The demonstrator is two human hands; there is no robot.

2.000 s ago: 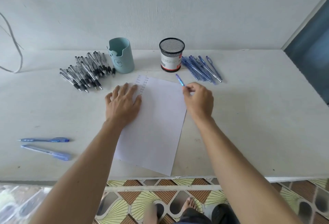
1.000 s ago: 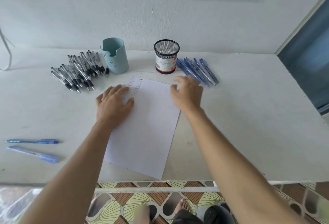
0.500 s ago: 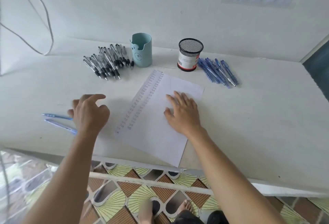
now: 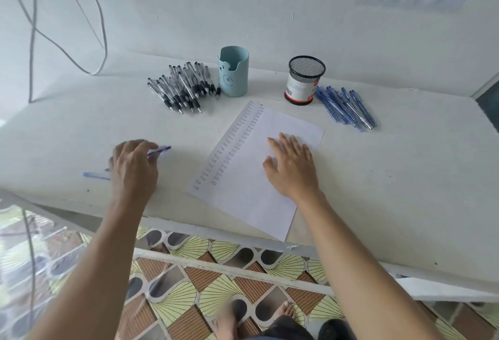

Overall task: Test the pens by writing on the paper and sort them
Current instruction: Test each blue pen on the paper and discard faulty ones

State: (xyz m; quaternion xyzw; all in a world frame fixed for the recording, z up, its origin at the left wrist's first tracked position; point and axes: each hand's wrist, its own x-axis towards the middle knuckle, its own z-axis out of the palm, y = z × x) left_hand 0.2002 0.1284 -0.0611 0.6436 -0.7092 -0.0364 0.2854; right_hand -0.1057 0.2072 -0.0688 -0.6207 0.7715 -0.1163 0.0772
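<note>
Pens with black grips (image 4: pixel 181 91) lie in a heap at the far side of the white table (image 4: pixel 378 177), just left of a pale blue cup (image 4: pixel 233 74); the cup stands upright with a notch cut in its rim. To the right, well apart from it, a black mesh cup (image 4: pixel 305 80) also stands upright; a smaller heap of blue pens (image 4: pixel 345 106) lies just beside it on its right.

Between the two cups and nearer the person, a sheet of paper (image 4: pixel 243 204) lies tilted on the table; two columns of small written marks run down its left side, and its near corner comes close to the table's front edge. The right hand (image 4: pixel 293 166) rests flat on the paper's right half, fingers straight and spread, holding nothing.

The left hand (image 4: pixel 133 166) is over the table well left of the paper and apart from it; its fingers are curled round a blue pen (image 4: pixel 159 150), whose end sticks out past the fingers toward the paper; the hand is blurred, so which end that is cannot be told. A second blue pen (image 4: pixel 94 176) lies on the table at the hand's left, partly hidden behind it.

Grey cables (image 4: pixel 32 42) hang on the wall at the left; patterned floor tiles (image 4: pixel 189 299) and bare feet show below the table.
</note>
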